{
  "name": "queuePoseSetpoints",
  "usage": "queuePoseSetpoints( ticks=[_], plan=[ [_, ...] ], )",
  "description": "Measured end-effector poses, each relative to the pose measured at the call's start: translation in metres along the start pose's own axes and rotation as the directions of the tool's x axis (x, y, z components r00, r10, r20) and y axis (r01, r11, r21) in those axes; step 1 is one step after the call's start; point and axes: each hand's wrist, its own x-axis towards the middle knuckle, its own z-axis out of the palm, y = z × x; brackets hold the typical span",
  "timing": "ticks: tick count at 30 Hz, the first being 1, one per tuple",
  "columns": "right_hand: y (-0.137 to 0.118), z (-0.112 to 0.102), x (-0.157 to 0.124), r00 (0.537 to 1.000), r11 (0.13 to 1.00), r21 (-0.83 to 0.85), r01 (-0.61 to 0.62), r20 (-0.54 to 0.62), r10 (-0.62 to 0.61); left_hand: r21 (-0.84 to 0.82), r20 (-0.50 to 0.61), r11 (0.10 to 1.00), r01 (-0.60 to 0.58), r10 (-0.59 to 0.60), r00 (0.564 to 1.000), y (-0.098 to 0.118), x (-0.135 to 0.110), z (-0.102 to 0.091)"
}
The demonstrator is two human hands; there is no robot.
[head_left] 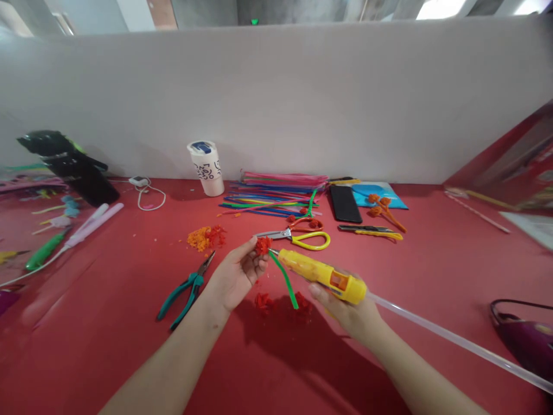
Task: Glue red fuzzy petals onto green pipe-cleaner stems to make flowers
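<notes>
My left hand point(237, 274) pinches a small red fuzzy flower point(262, 246) on a green pipe-cleaner stem point(285, 282) that hangs down over the red table. My right hand point(345, 308) grips a yellow hot glue gun point(322, 275), and its nozzle touches the base of the flower. A long clear glue stick point(458, 341) trails out of the gun's back to the right. Loose red fuzzy bits point(263, 301) lie on the table under the hands.
Green-handled pliers point(185, 291) lie left of my left hand. Yellow-handled scissors point(302, 236), a pile of orange and red trimmings point(206, 237), a stack of coloured pipe cleaners point(276, 193), a paper cup point(206, 168), a black phone point(344, 203) and a utility knife point(371, 231) lie behind.
</notes>
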Motion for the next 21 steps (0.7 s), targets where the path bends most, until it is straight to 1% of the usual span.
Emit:
queuePoseSetpoints(
  ticks=[6, 10, 17, 21],
  plan=[
    [0.0026, 0.0018, -0.0009, 1.0, 1.0, -0.006, -0.018, -0.025, 0.018, 0.011, -0.014, 1.0, 0.004, -0.003, 1.0, 0.0006, -0.0012, 0.0014],
    [0.0016, 0.0021, -0.0011, 0.999, 1.0, -0.011, 0.0, -0.042, 0.0, 0.014, -0.022, 1.0, -0.002, 0.002, 1.0, 0.0005, -0.0016, 0.0015],
    [0.0017, 0.0025, -0.001, 0.999, 0.999, -0.001, -0.04, -0.034, 0.04, 0.021, -0.008, 1.0, -0.008, 0.008, 1.0, -0.0003, -0.0009, -0.0009],
    [0.0032, 0.0032, -0.0006, 0.999, 0.999, 0.0, -0.041, -0.032, 0.041, 0.019, 0.0, 1.0, -0.005, 0.005, 1.0, -0.0008, 0.0002, -0.0021]
  ],
)
